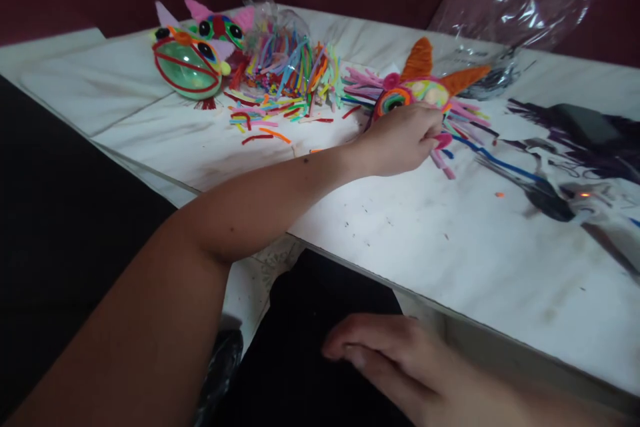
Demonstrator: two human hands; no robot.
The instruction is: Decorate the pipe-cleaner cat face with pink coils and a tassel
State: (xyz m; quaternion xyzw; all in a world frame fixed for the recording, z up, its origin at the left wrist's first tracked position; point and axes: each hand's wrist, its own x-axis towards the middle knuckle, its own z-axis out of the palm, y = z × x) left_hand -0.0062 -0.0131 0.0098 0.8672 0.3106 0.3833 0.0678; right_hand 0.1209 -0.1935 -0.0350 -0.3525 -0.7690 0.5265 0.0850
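My left hand point(407, 140) reaches across the white marbled table with its fingers closed on a colourful animal-head craft. This craft head point(393, 99) has two orange ears, a ringed eye and pipe-cleaner pieces spreading out around it; my hand covers its front. My right hand point(385, 357) is off the table, low over my dark-clothed lap. Its thumb and fingers are pressed together, and whatever may be between them is hidden.
A green-mouthed craft head point(187, 67) and a pink-eared one point(220, 28) stand at the back left, beside bagged pipe-cleaner pieces point(290, 67). Clear plastic point(520, 7) rises at the back right. Scissors point(543, 197) and a glue gun point(593, 199) with a glowing light lie right.
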